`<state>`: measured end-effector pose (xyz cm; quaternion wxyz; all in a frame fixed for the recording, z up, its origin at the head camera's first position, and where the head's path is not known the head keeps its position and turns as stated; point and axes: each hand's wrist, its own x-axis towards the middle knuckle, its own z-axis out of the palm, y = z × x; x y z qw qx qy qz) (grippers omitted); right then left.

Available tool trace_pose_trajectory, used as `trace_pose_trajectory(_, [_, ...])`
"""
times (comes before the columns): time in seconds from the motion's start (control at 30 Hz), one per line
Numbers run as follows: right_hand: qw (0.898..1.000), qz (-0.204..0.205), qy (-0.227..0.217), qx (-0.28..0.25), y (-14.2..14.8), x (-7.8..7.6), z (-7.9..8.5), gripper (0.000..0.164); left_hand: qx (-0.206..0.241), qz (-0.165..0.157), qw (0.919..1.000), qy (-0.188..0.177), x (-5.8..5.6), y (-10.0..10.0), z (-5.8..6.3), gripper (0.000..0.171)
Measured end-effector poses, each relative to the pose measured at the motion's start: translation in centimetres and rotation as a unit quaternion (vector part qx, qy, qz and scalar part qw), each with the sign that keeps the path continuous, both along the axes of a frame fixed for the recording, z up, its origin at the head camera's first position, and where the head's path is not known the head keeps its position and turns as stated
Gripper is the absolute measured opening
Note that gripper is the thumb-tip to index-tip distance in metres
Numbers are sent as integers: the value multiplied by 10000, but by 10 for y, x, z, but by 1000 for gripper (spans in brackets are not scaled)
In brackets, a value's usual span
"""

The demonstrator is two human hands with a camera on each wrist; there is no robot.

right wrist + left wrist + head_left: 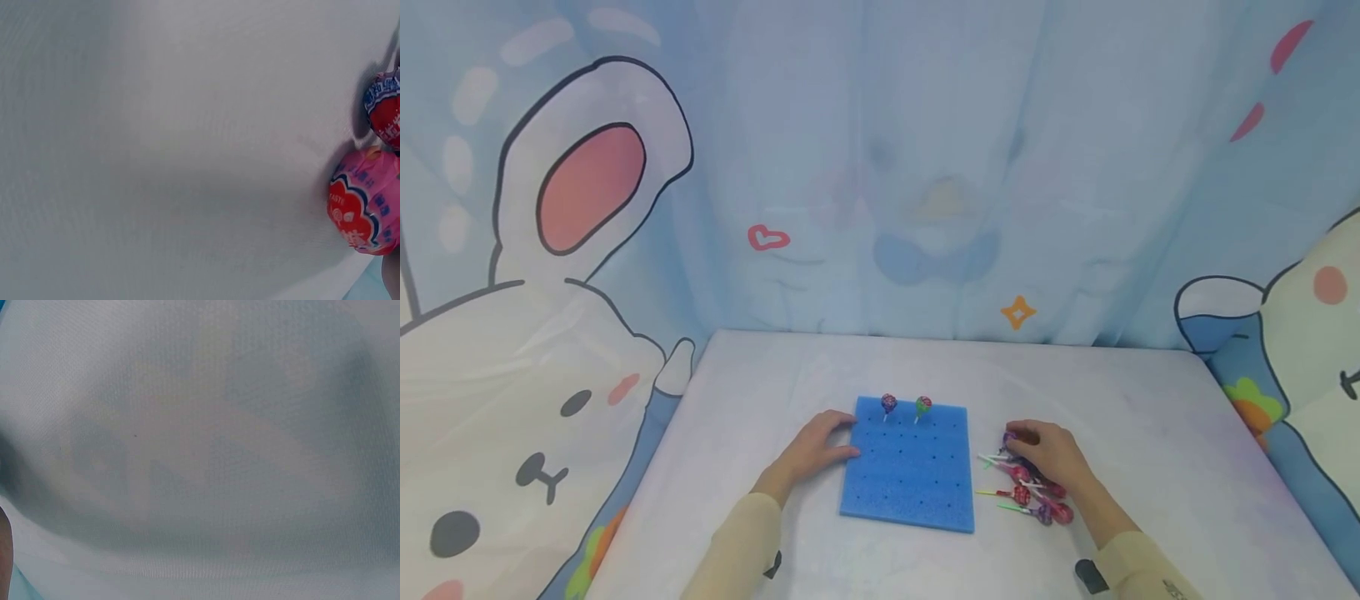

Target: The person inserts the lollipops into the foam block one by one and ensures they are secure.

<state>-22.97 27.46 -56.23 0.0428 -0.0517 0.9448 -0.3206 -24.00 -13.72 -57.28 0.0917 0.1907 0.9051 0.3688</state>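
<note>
A blue foam board (910,467) dotted with small holes lies on the table. Two wrapped lollipops stand in its far row, one purple (889,404) and one green and red (923,406). My left hand (811,450) touches the board's left edge, thumb and fingers spread apart. To the right of the board, my right hand (1051,452) is over a loose pile of lollipops (1021,497), its fingertips and thumb around a purple lollipop (1008,439). In the right wrist view, a pink-wrapped lollipop (359,203) and a blue and red one (384,106) show at the right edge.
A white cloth (745,375) covers the table. Behind it hangs a light blue curtain (820,167) printed with cartoon animals. Mostly white cloth (200,456) fills the left wrist view, with a sliver of hand at its left edge.
</note>
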Motion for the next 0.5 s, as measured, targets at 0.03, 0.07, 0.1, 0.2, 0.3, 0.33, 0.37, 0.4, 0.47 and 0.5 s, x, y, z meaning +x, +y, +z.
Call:
trace_pose_trajectory(0.03, [10000, -7, -16, -8, 0, 0, 0, 38, -7, -3, 10000, -1, 0, 0, 0, 56])
trace_pose_trajectory(0.07, [10000, -22, -30, -19, 0, 0, 0, 38, -24, -3, 10000, -5, 0, 0, 0, 56])
trace_pose_trajectory(0.1, [10000, -34, -33, -24, 0, 0, 0, 38, -26, -3, 10000, -10, 0, 0, 0, 56])
trace_pose_trajectory(0.2, [9999, -82, -48, -55, 0, -1, 0, 38, -36, -8, 10000, 4, 1, 0, 1, 56])
trace_pose_trajectory(0.3, [9998, -156, -51, -92, 0, -1, 0, 38, -39, -4, 10000, 8, 1, 0, 2, 56])
trace_pose_trajectory(0.33, [9997, -194, -67, -111, -1, -1, 1, 38, -43, -5, 10000, 7, 1, 0, 2, 56])
trace_pose_trajectory(0.37, [9996, -234, -83, -138, -1, -1, 1, 39, -26, -8, 10000, 11, 1, 0, 2, 56])
trace_pose_trajectory(0.4, [9994, -275, -97, -162, -1, -1, 2, 39, -21, -9, 10000, 15, 2, 0, 3, 56])
trace_pose_trajectory(0.47, [9991, -348, -108, -237, -2, -1, 4, 40, -2, -22, 10000, 28, 1, 0, 3, 56])
trace_pose_trajectory(0.5, [9988, -375, -115, -298, -2, -2, 5, 40, -2, -27, 10000, 34, 1, 0, 3, 56])
